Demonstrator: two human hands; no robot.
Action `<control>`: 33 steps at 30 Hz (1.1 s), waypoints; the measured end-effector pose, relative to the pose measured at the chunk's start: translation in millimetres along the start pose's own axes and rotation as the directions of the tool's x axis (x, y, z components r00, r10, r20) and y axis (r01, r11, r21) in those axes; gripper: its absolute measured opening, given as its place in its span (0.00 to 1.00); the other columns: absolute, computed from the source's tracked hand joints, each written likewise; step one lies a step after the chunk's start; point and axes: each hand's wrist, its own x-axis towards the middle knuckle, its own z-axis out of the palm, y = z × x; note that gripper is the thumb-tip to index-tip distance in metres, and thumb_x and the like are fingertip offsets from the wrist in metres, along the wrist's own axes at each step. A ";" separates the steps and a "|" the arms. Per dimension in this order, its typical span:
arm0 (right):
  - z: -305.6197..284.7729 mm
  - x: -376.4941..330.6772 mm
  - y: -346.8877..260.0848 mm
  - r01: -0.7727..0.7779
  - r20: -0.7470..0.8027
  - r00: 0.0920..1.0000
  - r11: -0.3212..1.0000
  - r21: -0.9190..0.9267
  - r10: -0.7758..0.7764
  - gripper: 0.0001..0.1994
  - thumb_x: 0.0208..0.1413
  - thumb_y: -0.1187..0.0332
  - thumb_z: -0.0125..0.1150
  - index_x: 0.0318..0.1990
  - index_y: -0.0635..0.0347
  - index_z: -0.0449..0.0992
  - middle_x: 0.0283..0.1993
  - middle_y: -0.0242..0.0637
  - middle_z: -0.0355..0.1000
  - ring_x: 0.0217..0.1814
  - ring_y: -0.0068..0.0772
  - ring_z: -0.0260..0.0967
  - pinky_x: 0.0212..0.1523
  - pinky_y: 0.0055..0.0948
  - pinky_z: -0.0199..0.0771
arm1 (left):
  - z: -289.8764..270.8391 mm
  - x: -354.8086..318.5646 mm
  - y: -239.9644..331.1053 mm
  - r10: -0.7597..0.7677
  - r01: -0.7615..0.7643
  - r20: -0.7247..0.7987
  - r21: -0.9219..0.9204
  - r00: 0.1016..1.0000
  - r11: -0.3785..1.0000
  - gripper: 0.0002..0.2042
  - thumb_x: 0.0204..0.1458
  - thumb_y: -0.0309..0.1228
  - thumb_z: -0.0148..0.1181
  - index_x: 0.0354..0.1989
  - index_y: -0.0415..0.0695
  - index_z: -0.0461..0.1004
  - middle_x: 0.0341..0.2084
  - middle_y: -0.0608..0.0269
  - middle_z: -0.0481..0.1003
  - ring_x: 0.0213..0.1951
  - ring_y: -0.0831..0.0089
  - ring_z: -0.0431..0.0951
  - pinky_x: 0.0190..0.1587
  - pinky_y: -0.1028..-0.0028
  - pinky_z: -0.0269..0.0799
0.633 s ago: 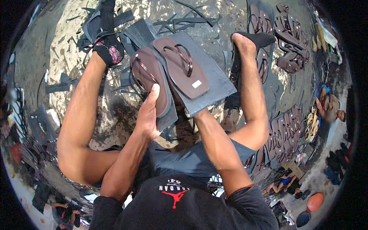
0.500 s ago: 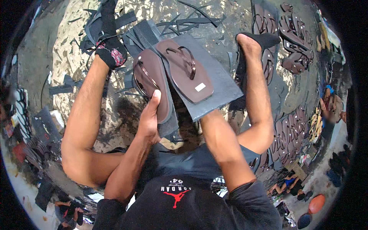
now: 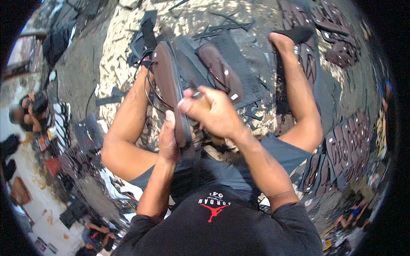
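A brown flip-flop (image 3: 164, 79) with a thin dark strap is tilted on its edge in my left hand (image 3: 168, 138), thumb on its top and fingers behind the sole. My right hand (image 3: 218, 113) is closed beside the sole's right edge. It grips what looks like a knife (image 3: 197, 94); its dark blade is smeared by motion and points up along the sole, so whether it touches the edge cannot be made out. The other brown flip-flop (image 3: 220, 70) lies beyond my right hand on a dark rubber sheet (image 3: 252, 87), a white label near its heel.
Dark rubber offcuts (image 3: 226, 27) litter the pale, stained ground cover (image 3: 117, 55) between my legs. Rows of brown flip-flops (image 3: 348, 143) lie to the right, with more (image 3: 337, 30) at the far right. Another person (image 3: 34, 111) is at the left edge.
The sheet with the second flip-flop has gone from my right hand to the ground. That hand now holds the knife-like tool by the other flip-flop, which my left hand has tilted on edge.
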 end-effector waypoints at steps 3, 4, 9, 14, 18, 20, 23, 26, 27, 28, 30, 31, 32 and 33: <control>9.7 -31.1 -22.7 0.191 -0.098 0.969 0.939 -0.285 -0.227 0.19 0.56 0.57 0.67 0.40 0.68 0.77 0.31 0.57 0.76 0.37 0.61 0.77 0.37 0.48 0.75 | 26.5 -13.4 -12.7 0.349 -0.347 0.010 0.143 0.937 0.927 0.32 0.65 0.55 0.53 0.56 0.32 0.71 0.47 0.56 0.78 0.49 0.70 0.79 0.54 0.68 0.74; 8.7 -38.3 -23.8 0.264 -0.105 0.945 0.912 -0.315 -0.310 0.18 0.57 0.57 0.67 0.39 0.67 0.77 0.31 0.57 0.76 0.37 0.60 0.77 0.37 0.48 0.75 | 13.1 -17.2 -16.6 0.338 -0.356 0.129 0.151 0.932 0.922 0.33 0.64 0.54 0.55 0.58 0.31 0.70 0.50 0.55 0.77 0.51 0.70 0.78 0.55 0.69 0.73; -2.4 -49.9 -44.0 0.258 -0.246 0.928 0.959 -0.112 -0.279 0.18 0.57 0.56 0.67 0.40 0.66 0.76 0.30 0.53 0.77 0.33 0.56 0.79 0.33 0.45 0.75 | -2.6 -31.6 -33.2 0.425 -0.438 0.147 0.496 0.893 0.750 0.35 0.61 0.55 0.60 0.61 0.33 0.68 0.53 0.56 0.75 0.53 0.68 0.74 0.59 0.67 0.68; -13.0 -52.2 -55.3 0.387 -0.219 0.855 0.860 -0.333 -0.470 0.18 0.59 0.56 0.68 0.41 0.65 0.77 0.31 0.53 0.78 0.34 0.49 0.81 0.33 0.41 0.76 | 22.8 -58.8 -38.6 0.454 -0.491 0.188 0.359 0.871 0.794 0.34 0.58 0.48 0.67 0.63 0.35 0.65 0.56 0.58 0.72 0.56 0.68 0.71 0.63 0.67 0.64; -16.1 -51.9 -65.8 0.358 -0.275 0.869 0.907 -0.224 -0.411 0.17 0.60 0.57 0.67 0.41 0.64 0.76 0.29 0.49 0.78 0.31 0.41 0.80 0.32 0.38 0.75 | 8.0 -77.5 -30.1 0.358 -0.456 0.282 0.573 0.890 0.681 0.37 0.58 0.47 0.67 0.68 0.38 0.59 0.59 0.59 0.69 0.59 0.67 0.69 0.64 0.66 0.63; -8.6 -59.9 -70.6 0.383 -0.213 0.882 0.902 -0.201 -0.422 0.16 0.60 0.59 0.68 0.42 0.65 0.77 0.29 0.40 0.77 0.31 0.27 0.74 0.33 0.31 0.74 | 7.3 -92.2 -10.1 0.316 -0.477 0.368 0.533 0.875 0.699 0.42 0.57 0.55 0.64 0.70 0.38 0.55 0.62 0.57 0.66 0.64 0.64 0.65 0.67 0.64 0.60; 7.9 -82.1 -60.8 0.382 -0.108 0.909 0.909 -0.169 -0.402 0.15 0.60 0.60 0.68 0.42 0.63 0.76 0.27 0.43 0.77 0.28 0.30 0.76 0.31 0.34 0.74 | 24.5 -85.9 57.7 0.521 -0.550 0.187 0.387 0.833 0.740 0.34 0.60 0.56 0.59 0.59 0.37 0.65 0.51 0.59 0.72 0.52 0.68 0.72 0.57 0.69 0.67; 16.5 -97.9 -47.1 0.313 -0.005 0.950 0.950 -0.018 -0.313 0.14 0.63 0.63 0.65 0.50 0.62 0.73 0.25 0.37 0.74 0.26 0.19 0.69 0.28 0.28 0.70 | 42.7 -93.9 84.1 0.605 -0.456 -0.020 0.637 0.796 0.622 0.30 0.63 0.57 0.55 0.49 0.35 0.75 0.41 0.61 0.79 0.41 0.72 0.78 0.46 0.74 0.74; 13.0 -102.2 -42.0 0.271 0.017 0.962 0.961 0.054 -0.272 0.15 0.64 0.65 0.64 0.52 0.61 0.71 0.26 0.35 0.74 0.26 0.16 0.67 0.27 0.26 0.68 | 33.5 -98.3 83.9 0.572 -0.470 -0.030 0.536 0.820 0.701 0.29 0.63 0.55 0.56 0.51 0.36 0.74 0.40 0.61 0.79 0.41 0.74 0.79 0.45 0.74 0.75; 7.1 -105.3 -37.5 0.232 0.023 0.971 0.965 0.121 -0.236 0.15 0.65 0.67 0.62 0.55 0.61 0.70 0.26 0.33 0.73 0.27 0.12 0.65 0.27 0.23 0.66 | 26.4 -98.2 85.3 0.536 -0.478 -0.022 0.425 0.844 0.769 0.28 0.63 0.53 0.58 0.54 0.37 0.72 0.40 0.62 0.78 0.41 0.75 0.79 0.44 0.75 0.77; 4.2 -117.3 -26.7 0.216 0.049 0.976 0.935 -0.280 -0.211 0.16 0.62 0.68 0.64 0.55 0.60 0.70 0.35 0.41 0.77 0.29 0.28 0.74 0.31 0.31 0.74 | 13.3 -102.8 82.3 0.456 -0.397 -0.104 0.345 0.884 0.850 0.30 0.62 0.56 0.57 0.54 0.37 0.72 0.41 0.61 0.78 0.40 0.74 0.79 0.44 0.74 0.77; 7.4 -123.6 -9.6 0.306 0.058 0.949 0.860 -0.408 -0.310 0.17 0.59 0.70 0.66 0.54 0.59 0.71 0.39 0.43 0.78 0.31 0.36 0.77 0.32 0.35 0.76 | 9.7 -104.9 82.3 0.411 -0.357 -0.138 0.302 0.901 0.884 0.31 0.62 0.57 0.56 0.55 0.37 0.72 0.42 0.60 0.78 0.40 0.74 0.79 0.44 0.74 0.77; 10.4 -131.2 15.6 0.384 0.108 0.919 0.803 -0.456 -0.378 0.18 0.56 0.71 0.67 0.53 0.59 0.72 0.40 0.44 0.78 0.34 0.43 0.78 0.35 0.38 0.78 | 10.9 -106.0 77.6 0.382 -0.315 -0.195 0.301 0.903 0.900 0.34 0.60 0.61 0.55 0.55 0.36 0.72 0.42 0.58 0.78 0.40 0.72 0.79 0.46 0.73 0.76; 10.9 -141.1 40.6 0.450 0.150 0.886 0.735 -0.507 -0.438 0.19 0.53 0.72 0.68 0.52 0.58 0.73 0.42 0.45 0.77 0.37 0.49 0.78 0.37 0.41 0.79 | 11.7 -103.0 72.2 0.344 -0.271 -0.238 0.293 0.908 0.917 0.37 0.59 0.64 0.54 0.56 0.36 0.72 0.43 0.57 0.78 0.40 0.70 0.79 0.48 0.72 0.75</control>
